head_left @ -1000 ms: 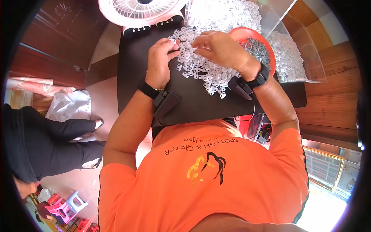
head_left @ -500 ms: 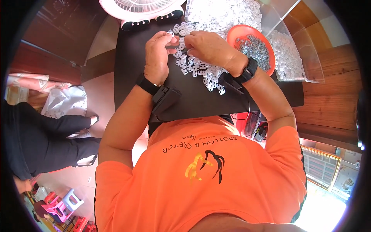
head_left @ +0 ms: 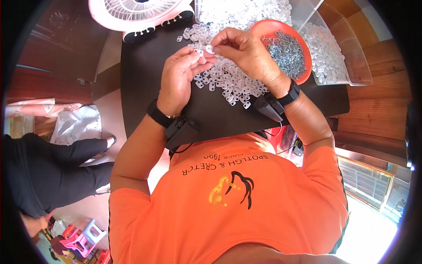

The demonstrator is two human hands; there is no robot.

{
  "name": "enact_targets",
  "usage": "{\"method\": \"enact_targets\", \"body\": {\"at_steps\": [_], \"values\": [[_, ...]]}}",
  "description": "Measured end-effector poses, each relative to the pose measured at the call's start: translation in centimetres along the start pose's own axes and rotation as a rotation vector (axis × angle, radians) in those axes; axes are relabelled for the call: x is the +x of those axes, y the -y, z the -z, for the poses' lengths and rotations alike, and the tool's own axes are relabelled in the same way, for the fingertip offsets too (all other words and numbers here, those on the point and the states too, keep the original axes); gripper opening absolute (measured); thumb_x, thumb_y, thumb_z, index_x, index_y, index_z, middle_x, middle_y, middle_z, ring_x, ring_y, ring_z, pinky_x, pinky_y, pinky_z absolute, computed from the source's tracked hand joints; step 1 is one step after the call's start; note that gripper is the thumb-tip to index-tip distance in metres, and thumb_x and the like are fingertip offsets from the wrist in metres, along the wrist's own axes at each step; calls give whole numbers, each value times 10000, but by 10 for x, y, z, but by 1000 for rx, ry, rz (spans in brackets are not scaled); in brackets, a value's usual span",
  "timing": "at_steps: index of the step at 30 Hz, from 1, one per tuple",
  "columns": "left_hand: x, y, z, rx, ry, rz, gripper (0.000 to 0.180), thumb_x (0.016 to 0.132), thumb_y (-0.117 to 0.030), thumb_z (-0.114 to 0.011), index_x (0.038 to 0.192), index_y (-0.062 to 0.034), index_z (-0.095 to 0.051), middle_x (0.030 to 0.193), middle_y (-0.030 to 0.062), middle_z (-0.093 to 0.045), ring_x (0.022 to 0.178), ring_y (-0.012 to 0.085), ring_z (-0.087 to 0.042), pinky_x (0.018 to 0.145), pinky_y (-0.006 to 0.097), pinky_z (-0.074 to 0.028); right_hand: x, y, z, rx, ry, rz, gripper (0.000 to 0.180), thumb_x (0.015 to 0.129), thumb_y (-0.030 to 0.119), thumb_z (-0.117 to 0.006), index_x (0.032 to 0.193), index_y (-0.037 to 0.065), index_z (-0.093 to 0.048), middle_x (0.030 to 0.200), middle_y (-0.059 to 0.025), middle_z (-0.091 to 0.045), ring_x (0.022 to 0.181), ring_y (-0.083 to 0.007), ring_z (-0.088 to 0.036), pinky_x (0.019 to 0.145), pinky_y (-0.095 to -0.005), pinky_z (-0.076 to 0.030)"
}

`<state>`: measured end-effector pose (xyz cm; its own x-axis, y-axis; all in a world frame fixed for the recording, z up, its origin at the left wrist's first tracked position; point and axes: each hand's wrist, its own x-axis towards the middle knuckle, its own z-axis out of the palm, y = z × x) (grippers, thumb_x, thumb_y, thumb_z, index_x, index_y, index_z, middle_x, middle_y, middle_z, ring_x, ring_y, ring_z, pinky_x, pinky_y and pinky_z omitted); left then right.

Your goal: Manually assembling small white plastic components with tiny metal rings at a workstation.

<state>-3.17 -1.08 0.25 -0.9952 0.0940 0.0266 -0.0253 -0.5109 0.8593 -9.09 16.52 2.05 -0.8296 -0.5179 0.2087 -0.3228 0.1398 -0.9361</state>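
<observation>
My left hand (head_left: 176, 78) pinches a small white plastic piece (head_left: 200, 52) with a hole in it between thumb and fingers. Close beside it, the thumb and forefinger of my right hand (head_left: 251, 56) grip another white plastic piece (head_left: 209, 49). The two pieces are nearly together, but I cannot tell whether they touch. Under and around my hands, a loose pile of similar white pieces (head_left: 235, 81) lies on the dark table (head_left: 145, 97). A red-orange plate (head_left: 308, 57) full of small metal nails or screws (head_left: 288, 55) stands to the right of my right hand.
A pink and white fan (head_left: 140, 13) stands at the far left of the table. More white pieces fill clear containers (head_left: 347, 57) at the back and right. Black devices (head_left: 180, 132) are strapped to both wrists. Another person in dark trousers (head_left: 66, 171) is at the left.
My right hand has come out of the pile with a white piece pinched in its fingers, held up to the piece in my left hand. The whole view has shifted slightly.
</observation>
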Motion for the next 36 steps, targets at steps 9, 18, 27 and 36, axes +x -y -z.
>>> {"method": "enact_targets", "body": {"at_steps": [9, 18, 27, 36], "values": [[0, 2, 5, 87, -50, 32, 176, 889, -119, -494, 817, 20, -574, 847, 95, -608, 882, 219, -643, 853, 339, -508, -10, -2, -7, -417, -73, 355, 126, 834, 61, -653, 953, 23, -636, 835, -97, -634, 728, -178, -639, 639, -272, -515], [-4, -3, -3, 300, 30, -27, 227, 921, -151, -417, 857, 25, -545, 962, 180, -640, 829, 241, -630, 802, 343, -502, -11, -7, 4, 265, 28, -172, 209, 872, 152, -641, 1014, -1, -658, 788, -4, -638, 695, -71, -573, 640, -225, -481], [-7, -1, -6, 369, 3, -43, 237, 907, -179, -483, 817, 19, -579, 797, 114, -647, 695, 168, -609, 665, 280, -478, -10, -6, 8, 545, 88, -279, 247, 883, 169, -648, 1081, 26, -618, 867, -10, -654, 744, -63, -594, 686, -207, -486], [-8, 0, -8, 472, -17, -42, 208, 909, -156, -491, 791, -5, -572, 652, 20, -546, 579, 79, -478, 550, 223, -372, -9, -3, 8, 546, 104, -294, 213, 885, 148, -637, 1058, 23, -624, 855, -17, -656, 746, -73, -614, 688, -206, -504]]}}
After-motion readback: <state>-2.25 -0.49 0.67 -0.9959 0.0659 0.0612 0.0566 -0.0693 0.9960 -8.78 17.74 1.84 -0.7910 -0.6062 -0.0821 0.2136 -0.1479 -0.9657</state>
